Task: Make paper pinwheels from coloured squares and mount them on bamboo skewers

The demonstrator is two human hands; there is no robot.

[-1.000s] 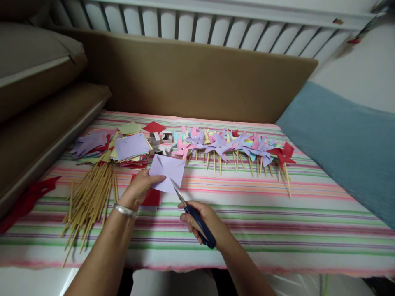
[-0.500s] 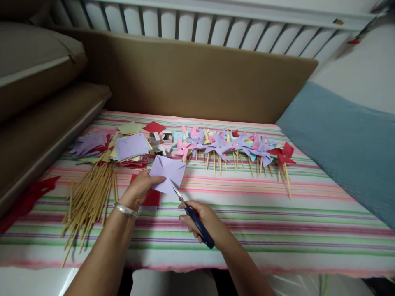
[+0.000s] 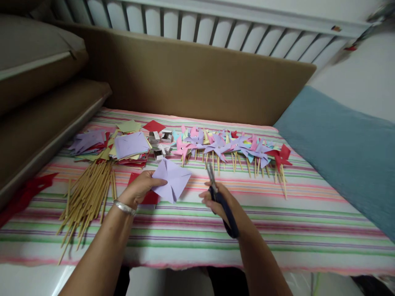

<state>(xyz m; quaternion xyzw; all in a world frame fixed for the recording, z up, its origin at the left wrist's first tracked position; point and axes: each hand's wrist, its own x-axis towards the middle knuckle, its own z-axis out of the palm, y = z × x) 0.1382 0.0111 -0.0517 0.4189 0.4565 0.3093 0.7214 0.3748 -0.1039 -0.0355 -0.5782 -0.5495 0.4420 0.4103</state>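
Note:
My left hand (image 3: 142, 187) pinches a purple paper square (image 3: 177, 181) by its left corner, thumb on top. Slits run inward from the paper's corners. In my right hand (image 3: 224, 201) are dark blue-handled scissors (image 3: 226, 211), blades pointing up and away, apart from the paper. Beneath the held square lies a red paper sheet (image 3: 150, 198) on the striped cloth. Beyond my left hand sits a stack of coloured paper squares (image 3: 131, 146) with a purple one on top.
Finished paper pinwheels on sticks (image 3: 219, 146) lie in a row at the back. Loose wooden sticks (image 3: 88, 197) are heaped at left, near more paper pieces (image 3: 89, 142). Small open boxes (image 3: 160, 144) stand mid-back. A brown board (image 3: 197, 82) rises behind; a blue cushion (image 3: 339, 148) borders the right.
The scissors have come out of the paper and moved right with my right hand. The purple square has turned in my left hand and now shows a slit at its lower corner.

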